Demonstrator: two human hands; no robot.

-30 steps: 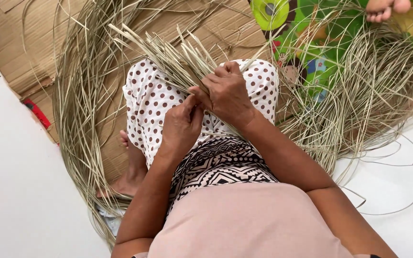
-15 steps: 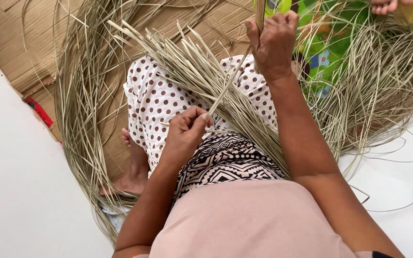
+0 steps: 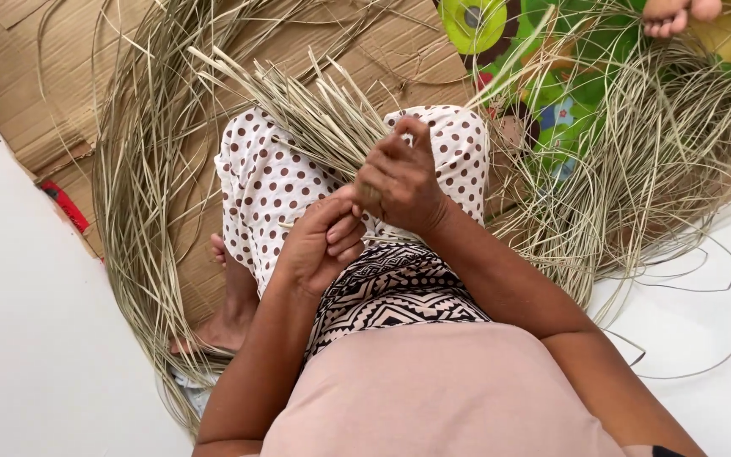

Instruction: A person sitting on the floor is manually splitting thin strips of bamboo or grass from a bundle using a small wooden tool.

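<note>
your left hand [image 3: 325,245] was clenched around the near end of a fanned bundle of pale dried grass strips [image 3: 298,106], pinning it on your lap over the white brown-dotted cloth [image 3: 274,182]. your right hand [image 3: 401,179], just beside the left and touching it, pinched strips at the same gathered end. it looked like the weaving step, and the next move would call for one strip kept taut. beyond the hands, loose grass [image 3: 141,195] ringed a flattened brown cardboard sheet [image 3: 19,101] on a white floor [image 3: 27,355], with a green patterned mat [image 3: 568,101] past the right hand.
</note>
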